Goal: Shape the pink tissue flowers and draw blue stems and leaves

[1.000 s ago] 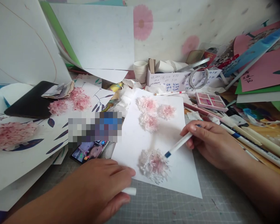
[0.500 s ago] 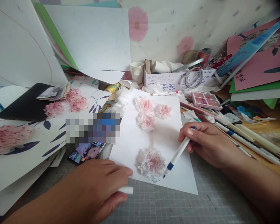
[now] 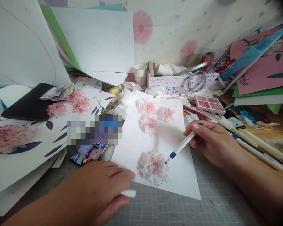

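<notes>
My right hand [image 3: 208, 141] is closed round a white marker pen [image 3: 184, 143] with a blue band. Its dark tip meets the right edge of a pink-and-white paper flower [image 3: 155, 168], whose outer petals carry dark marks. This flower sits low on a white sheet of paper [image 3: 179, 188]. Higher on the sheet are three more pink flowers [image 3: 148, 107]. At the sheet's left edge, my left hand [image 3: 108, 185] rests with a white pen cap [image 3: 129, 193] held between thumb and fingers.
A phone [image 3: 88, 153] lies left of the sheet, partly blurred out. Pens and brushes [image 3: 257, 150] crowd the right side, near a pink palette [image 3: 209, 103]. Paper cups [image 3: 140, 74] and a box with handwriting [image 3: 165, 83] stand behind. A grey cutting mat [image 3: 160, 207] lies underneath.
My right hand has shifted slightly right, and the pen tip has moved up along the flower's right edge. My left hand stays in place with the cap. The view has tilted slightly.
</notes>
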Demonstrator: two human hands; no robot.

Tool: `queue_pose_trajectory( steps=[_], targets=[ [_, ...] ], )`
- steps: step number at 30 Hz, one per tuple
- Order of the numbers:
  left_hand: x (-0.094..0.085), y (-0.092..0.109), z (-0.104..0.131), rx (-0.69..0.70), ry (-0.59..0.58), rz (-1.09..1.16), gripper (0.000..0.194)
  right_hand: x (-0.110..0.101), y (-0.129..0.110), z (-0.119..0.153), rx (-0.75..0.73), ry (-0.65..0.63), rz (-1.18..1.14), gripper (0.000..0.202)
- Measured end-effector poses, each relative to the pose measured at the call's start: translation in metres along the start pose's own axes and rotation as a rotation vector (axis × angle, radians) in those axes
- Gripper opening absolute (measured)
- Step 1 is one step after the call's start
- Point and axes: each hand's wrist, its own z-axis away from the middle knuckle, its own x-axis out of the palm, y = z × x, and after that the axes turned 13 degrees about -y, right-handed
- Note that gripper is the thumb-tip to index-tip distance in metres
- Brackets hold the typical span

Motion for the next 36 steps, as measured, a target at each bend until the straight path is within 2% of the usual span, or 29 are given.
queue_pose_trajectory(
  steps=[4, 5, 9, 10, 14, 15, 18, 19, 20, 23, 24, 28, 29, 32, 33, 36],
  targets=[
    [-0.007, 0.004, -0.002, 0.004, -0.027, -0.029, 0.008, 0.005, 0.003, -0.001, 0.035, -0.134, 0.013, 0.04],
    [-0.01, 0.004, -0.003, 0.005, -0.043, -0.039, 0.007, 0.006, 0.004, -0.002, 0.042, -0.135, 0.017, 0.039],
    [-0.016, 0.007, -0.004, 0.033, -0.065, -0.06, 0.007, 0.009, 0.002, -0.003, 0.019, 0.078, -0.089, 0.042],
    [-0.016, 0.008, -0.004, 0.036, -0.061, -0.063, 0.007, 0.011, 0.001, -0.002, 0.02, 0.07, -0.107, 0.042],
    [-0.014, 0.01, -0.003, 0.019, -0.044, -0.063, 0.007, 0.019, 0.0, 0.002, 0.061, -0.188, -0.004, 0.037],
    [-0.013, 0.01, -0.003, 0.013, -0.044, -0.062, 0.007, 0.02, 0.001, 0.002, 0.055, -0.179, 0.012, 0.035],
    [-0.015, 0.011, -0.003, 0.001, -0.058, -0.062, 0.007, 0.019, 0.005, 0.0, -0.01, 0.025, -0.035, 0.035],
    [-0.015, 0.011, -0.003, 0.002, -0.067, -0.062, 0.007, 0.018, 0.006, 0.0, -0.021, 0.048, -0.053, 0.036],
    [-0.016, 0.011, -0.003, 0.0, -0.078, -0.06, 0.007, 0.017, 0.006, 0.0, -0.017, 0.02, -0.056, 0.036],
    [-0.017, 0.011, -0.004, -0.004, -0.101, -0.053, 0.007, 0.017, 0.007, 0.001, 0.035, -0.177, -0.002, 0.032],
    [-0.017, 0.011, -0.004, -0.006, -0.102, -0.049, 0.007, 0.017, 0.007, 0.001, 0.042, -0.184, 0.011, 0.031],
    [-0.016, 0.01, -0.005, -0.004, -0.081, -0.012, 0.008, 0.017, 0.005, -0.001, -0.002, 0.037, -0.031, 0.035],
    [-0.016, 0.01, -0.005, -0.004, -0.08, -0.003, 0.008, 0.016, 0.005, -0.001, -0.004, 0.03, -0.041, 0.035],
    [-0.018, 0.011, -0.005, -0.018, -0.092, 0.004, 0.008, 0.013, 0.004, 0.0, 0.021, -0.11, -0.02, 0.031],
    [-0.018, 0.012, -0.004, -0.022, -0.098, 0.002, 0.008, 0.012, 0.004, 0.0, 0.024, -0.109, -0.009, 0.03],
    [-0.021, 0.013, -0.004, -0.034, -0.12, 0.001, 0.008, 0.008, 0.002, -0.002, -0.005, 0.05, -0.019, 0.034]
  ],
)
